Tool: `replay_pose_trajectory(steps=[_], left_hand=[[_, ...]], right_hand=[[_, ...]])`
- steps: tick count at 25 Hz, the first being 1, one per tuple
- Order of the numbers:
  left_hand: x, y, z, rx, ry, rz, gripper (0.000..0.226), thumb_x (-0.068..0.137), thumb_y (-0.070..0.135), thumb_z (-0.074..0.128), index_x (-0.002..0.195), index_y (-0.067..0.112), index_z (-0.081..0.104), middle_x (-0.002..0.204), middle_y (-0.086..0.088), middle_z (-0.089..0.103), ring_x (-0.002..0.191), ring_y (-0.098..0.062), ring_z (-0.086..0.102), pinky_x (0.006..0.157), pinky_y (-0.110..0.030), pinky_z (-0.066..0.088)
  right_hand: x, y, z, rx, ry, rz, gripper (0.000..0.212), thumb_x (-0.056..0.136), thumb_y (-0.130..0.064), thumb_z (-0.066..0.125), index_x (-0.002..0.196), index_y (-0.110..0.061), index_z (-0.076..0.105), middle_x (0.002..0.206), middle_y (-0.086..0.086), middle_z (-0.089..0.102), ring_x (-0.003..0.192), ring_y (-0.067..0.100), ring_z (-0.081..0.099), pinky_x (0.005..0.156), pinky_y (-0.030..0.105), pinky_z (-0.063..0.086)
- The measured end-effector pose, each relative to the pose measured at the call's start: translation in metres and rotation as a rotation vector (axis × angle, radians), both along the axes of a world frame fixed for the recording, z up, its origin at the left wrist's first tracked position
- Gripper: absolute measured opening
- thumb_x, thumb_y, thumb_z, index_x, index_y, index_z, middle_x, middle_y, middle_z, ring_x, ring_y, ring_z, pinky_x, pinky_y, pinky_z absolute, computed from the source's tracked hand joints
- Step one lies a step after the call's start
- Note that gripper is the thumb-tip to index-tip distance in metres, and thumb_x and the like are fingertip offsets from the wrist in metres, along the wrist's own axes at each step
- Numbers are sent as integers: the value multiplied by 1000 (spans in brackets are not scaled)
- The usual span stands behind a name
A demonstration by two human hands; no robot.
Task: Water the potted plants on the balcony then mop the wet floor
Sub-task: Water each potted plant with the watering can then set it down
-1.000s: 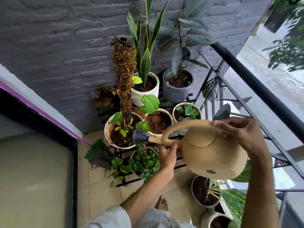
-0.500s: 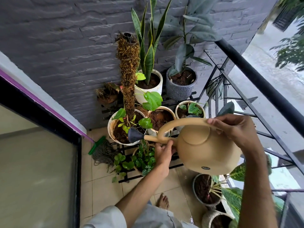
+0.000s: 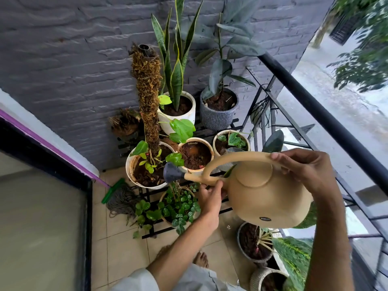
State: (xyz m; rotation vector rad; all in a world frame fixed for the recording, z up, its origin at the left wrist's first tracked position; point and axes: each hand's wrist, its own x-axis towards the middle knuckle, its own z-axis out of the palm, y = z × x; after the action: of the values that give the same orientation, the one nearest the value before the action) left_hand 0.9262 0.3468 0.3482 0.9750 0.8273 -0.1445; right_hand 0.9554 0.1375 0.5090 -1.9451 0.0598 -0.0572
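Watering is underway: the right hand (image 3: 302, 166) grips the watering can (image 3: 262, 194) handle, the left hand (image 3: 210, 198) pinches its spout, and the mop (image 3: 119, 196) lies unused.

A tan watering can (image 3: 266, 198) tilts spout-down toward ten o'clock over clustered potted plants (image 3: 195, 154); a green-headed mop (image 3: 119, 196) lies at eight o'clock.
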Motion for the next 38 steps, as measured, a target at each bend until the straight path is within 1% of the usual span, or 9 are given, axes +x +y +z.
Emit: replay_pose_trajectory(steps=[3,7,12,15,19,22,25,30,38], left_hand=[[-5,-9,6,4,-32,6,45,100,12,74,139,15,53,105,4,75,97,-9,73,85,-28,63],[1,-20,10,9,-96,-17,47,98,13,76,140,15,55,115,-6,81,113,-21,75,110,-48,56],[15,-35,2,8,-100,-75,42,98,18,77,137,21,62,113,-3,82,111,-19,76,109,-49,57],[33,-49,1,27,-102,-139,45,96,22,79,138,20,64,110,-2,84,101,-14,80,95,-36,64],[46,-75,-1,107,-64,-270,45,97,29,78,139,19,64,123,-7,79,115,-25,74,109,-51,55],[51,-91,-1,67,-17,-343,48,97,30,78,140,19,61,124,-7,77,114,-24,75,110,-49,55],[62,-104,3,-8,1,-408,48,97,25,79,140,17,61,124,-9,77,114,-24,75,104,-43,60],[79,-105,14,-56,14,-456,43,99,19,76,138,17,59,122,-10,77,110,-22,76,75,-21,62],[87,-89,15,-73,62,-452,45,99,15,76,140,13,56,117,-10,77,106,-21,77,72,-20,64]], right_hand=[[-8,-17,2,23,-17,-24,27,81,-44,92,82,-18,87,57,2,64,53,8,49,48,10,37],[-18,-33,3,48,-20,-80,36,81,-49,90,84,-13,86,60,8,65,55,12,48,48,14,36],[-22,-38,11,35,-38,-126,38,78,-54,89,86,-17,88,58,3,65,55,4,52,50,7,39],[-21,-43,17,11,-35,-191,28,79,-45,87,86,-18,88,58,1,65,55,2,54,52,8,41],[-19,-51,23,-36,16,-302,26,81,-43,88,87,-19,89,58,0,66,53,1,53,53,14,41],[-19,-55,29,-70,56,-377,27,79,-49,89,87,-23,89,65,-6,73,58,-3,58,58,23,42],[-19,-64,36,-94,95,-459,30,79,-55,88,79,-25,86,64,-2,71,58,-2,58,61,27,41],[-14,-66,45,-114,105,-530,25,79,-54,87,81,-29,86,64,-4,72,55,-3,57,53,17,44],[-4,-52,43,-68,127,-562,26,77,-50,87,86,-26,87,70,-3,76,61,0,63,64,27,45]])
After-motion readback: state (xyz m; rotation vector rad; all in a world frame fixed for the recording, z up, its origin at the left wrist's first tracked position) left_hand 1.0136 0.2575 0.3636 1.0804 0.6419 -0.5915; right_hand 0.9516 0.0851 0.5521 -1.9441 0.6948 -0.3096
